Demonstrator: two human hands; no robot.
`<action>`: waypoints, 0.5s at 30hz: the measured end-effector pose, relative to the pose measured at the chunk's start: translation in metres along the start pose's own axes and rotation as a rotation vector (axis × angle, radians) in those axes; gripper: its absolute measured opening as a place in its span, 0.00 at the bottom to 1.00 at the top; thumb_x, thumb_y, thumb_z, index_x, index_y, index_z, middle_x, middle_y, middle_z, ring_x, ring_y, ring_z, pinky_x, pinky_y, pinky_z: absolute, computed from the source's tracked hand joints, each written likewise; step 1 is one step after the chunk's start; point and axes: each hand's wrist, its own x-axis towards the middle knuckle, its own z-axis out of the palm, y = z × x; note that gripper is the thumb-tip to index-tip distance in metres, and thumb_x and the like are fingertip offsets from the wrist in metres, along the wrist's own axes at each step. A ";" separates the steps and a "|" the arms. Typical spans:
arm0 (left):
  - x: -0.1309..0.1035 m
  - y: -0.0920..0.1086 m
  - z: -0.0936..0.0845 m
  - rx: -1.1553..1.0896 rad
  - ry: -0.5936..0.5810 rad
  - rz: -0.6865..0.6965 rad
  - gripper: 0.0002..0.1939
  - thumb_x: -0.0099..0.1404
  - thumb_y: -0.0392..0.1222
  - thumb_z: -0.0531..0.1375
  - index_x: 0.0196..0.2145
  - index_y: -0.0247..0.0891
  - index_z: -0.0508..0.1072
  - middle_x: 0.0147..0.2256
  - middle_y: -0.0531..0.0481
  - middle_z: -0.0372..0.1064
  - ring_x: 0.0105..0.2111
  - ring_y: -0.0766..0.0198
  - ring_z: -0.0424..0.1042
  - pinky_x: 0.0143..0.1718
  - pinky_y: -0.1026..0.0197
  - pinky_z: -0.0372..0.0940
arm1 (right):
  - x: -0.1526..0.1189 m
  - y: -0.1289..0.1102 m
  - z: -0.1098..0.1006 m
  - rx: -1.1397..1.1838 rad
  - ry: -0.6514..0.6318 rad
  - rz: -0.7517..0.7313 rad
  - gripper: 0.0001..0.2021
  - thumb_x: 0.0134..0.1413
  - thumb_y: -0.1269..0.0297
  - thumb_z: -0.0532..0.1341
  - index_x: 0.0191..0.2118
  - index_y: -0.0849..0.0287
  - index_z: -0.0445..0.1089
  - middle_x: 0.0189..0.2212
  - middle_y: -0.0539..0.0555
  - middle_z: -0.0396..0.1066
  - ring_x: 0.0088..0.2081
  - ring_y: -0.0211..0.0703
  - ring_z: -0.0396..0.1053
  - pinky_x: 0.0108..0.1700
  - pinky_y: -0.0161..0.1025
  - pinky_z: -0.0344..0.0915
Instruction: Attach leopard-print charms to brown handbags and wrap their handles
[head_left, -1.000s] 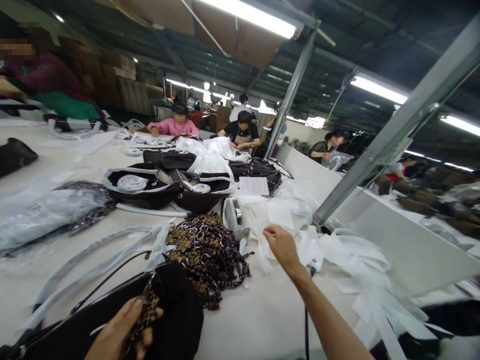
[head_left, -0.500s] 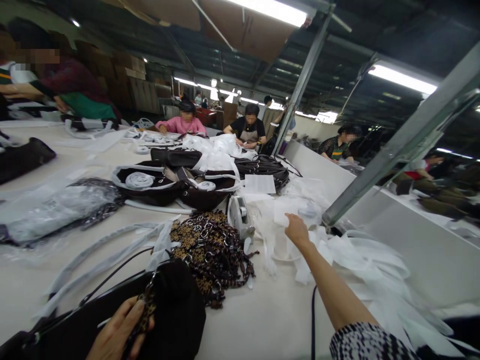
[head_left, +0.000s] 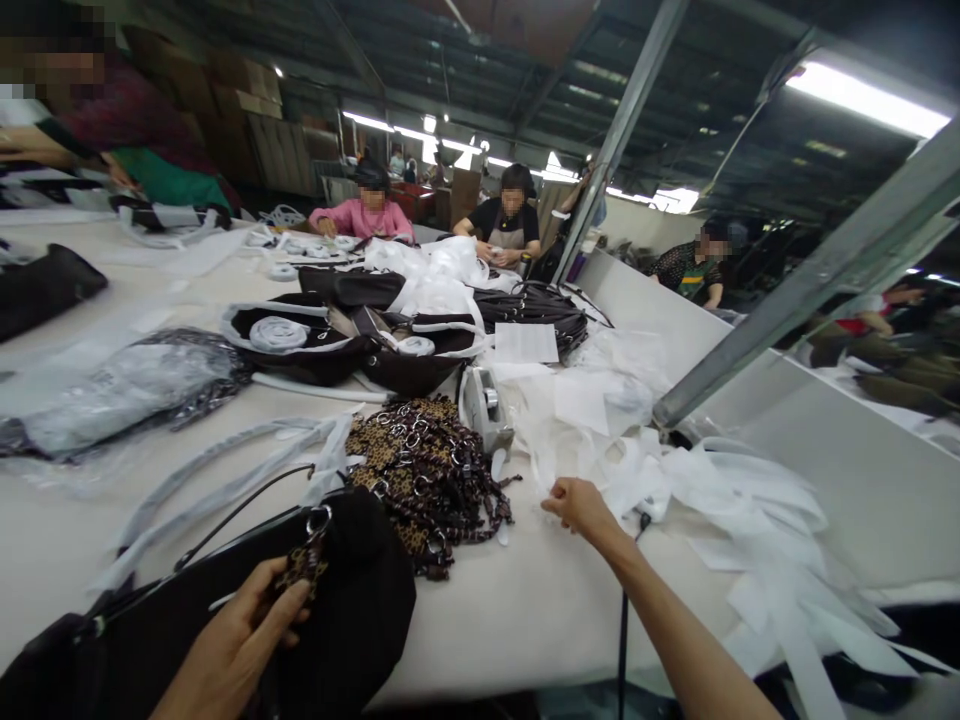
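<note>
My left hand [head_left: 244,625] is closed around a leopard-print bag charm [head_left: 306,568] with a metal ring at its top. The charm lies against a black handbag [head_left: 364,620] at the lower left, whose handles [head_left: 217,465] are wrapped in white padding. Beyond the bag sits a heap of similar leopard-print charms [head_left: 420,475] with silver rings. Over the table to the right of that heap, my right hand [head_left: 583,508] has its fingers curled together. Whatever is between those fingers, if anything, cannot be made out. White wrapping sheets [head_left: 581,400] lie just beyond it.
A tape dispenser-like grey device [head_left: 486,408] stands behind the charms. White foam strips [head_left: 765,530] spread at the right, near a slanted metal post [head_left: 795,290]. More black bags [head_left: 300,350] and a plastic-wrapped bundle [head_left: 135,385] lie farther back. Several people work around the table.
My right hand has drawn back toward me from the white sheets, and its fingers have curled in. The left hand still holds the charm at the bag.
</note>
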 end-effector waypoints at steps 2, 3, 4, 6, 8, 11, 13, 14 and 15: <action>0.002 -0.007 0.000 0.026 -0.011 0.017 0.28 0.58 0.66 0.58 0.45 0.40 0.68 0.29 0.51 0.76 0.30 0.56 0.76 0.32 0.59 0.72 | -0.001 0.002 -0.004 0.054 -0.035 0.023 0.06 0.54 0.66 0.62 0.28 0.62 0.70 0.19 0.51 0.72 0.19 0.34 0.69 0.19 0.27 0.59; 0.003 -0.010 0.001 0.030 -0.014 0.023 0.28 0.58 0.65 0.57 0.45 0.40 0.68 0.29 0.51 0.75 0.29 0.55 0.76 0.31 0.59 0.72 | -0.002 0.002 -0.007 0.078 -0.050 0.030 0.07 0.55 0.66 0.61 0.28 0.63 0.70 0.20 0.52 0.72 0.19 0.34 0.69 0.19 0.27 0.59; 0.004 -0.013 0.001 0.034 -0.018 0.027 0.28 0.58 0.65 0.57 0.45 0.40 0.67 0.28 0.51 0.75 0.29 0.55 0.76 0.30 0.59 0.72 | -0.004 0.002 -0.009 0.100 -0.061 0.035 0.06 0.55 0.67 0.60 0.29 0.63 0.71 0.21 0.53 0.73 0.19 0.34 0.70 0.19 0.26 0.60; 0.005 -0.015 -0.001 0.057 -0.017 0.038 0.30 0.58 0.65 0.57 0.48 0.40 0.66 0.30 0.49 0.75 0.30 0.53 0.77 0.30 0.57 0.73 | -0.010 0.003 -0.012 0.141 -0.071 0.037 0.07 0.55 0.70 0.60 0.38 0.65 0.72 0.25 0.54 0.75 0.20 0.34 0.71 0.19 0.26 0.61; 0.002 -0.010 -0.004 0.135 0.055 0.068 0.32 0.58 0.64 0.57 0.51 0.39 0.65 0.36 0.45 0.76 0.35 0.50 0.77 0.36 0.53 0.74 | -0.018 0.002 -0.015 0.172 -0.071 0.031 0.15 0.52 0.74 0.60 0.47 0.66 0.70 0.27 0.54 0.75 0.20 0.34 0.72 0.21 0.27 0.62; -0.009 0.018 0.002 0.321 0.296 0.255 0.34 0.59 0.59 0.59 0.56 0.36 0.63 0.53 0.36 0.68 0.52 0.41 0.70 0.54 0.43 0.65 | -0.029 -0.001 -0.021 0.184 -0.036 0.017 0.16 0.50 0.73 0.61 0.46 0.65 0.69 0.23 0.52 0.74 0.20 0.36 0.71 0.21 0.28 0.62; -0.020 0.048 0.023 0.382 0.313 0.439 0.31 0.62 0.53 0.58 0.58 0.35 0.63 0.59 0.35 0.62 0.59 0.42 0.62 0.62 0.42 0.55 | -0.034 -0.006 -0.026 0.177 -0.001 0.001 0.11 0.50 0.70 0.61 0.41 0.62 0.69 0.21 0.50 0.73 0.19 0.35 0.70 0.21 0.29 0.61; -0.025 0.065 0.041 0.363 0.237 0.511 0.27 0.64 0.49 0.57 0.58 0.37 0.63 0.58 0.37 0.64 0.59 0.45 0.63 0.62 0.45 0.54 | -0.036 -0.010 -0.028 0.176 0.013 -0.012 0.09 0.51 0.68 0.61 0.39 0.61 0.69 0.21 0.49 0.72 0.18 0.35 0.70 0.21 0.29 0.60; -0.029 0.081 0.063 0.332 0.078 0.565 0.23 0.66 0.46 0.54 0.58 0.41 0.64 0.58 0.41 0.64 0.58 0.49 0.64 0.62 0.48 0.56 | -0.037 -0.014 -0.029 0.179 0.021 -0.026 0.07 0.52 0.67 0.60 0.38 0.60 0.69 0.21 0.49 0.73 0.19 0.35 0.70 0.21 0.29 0.60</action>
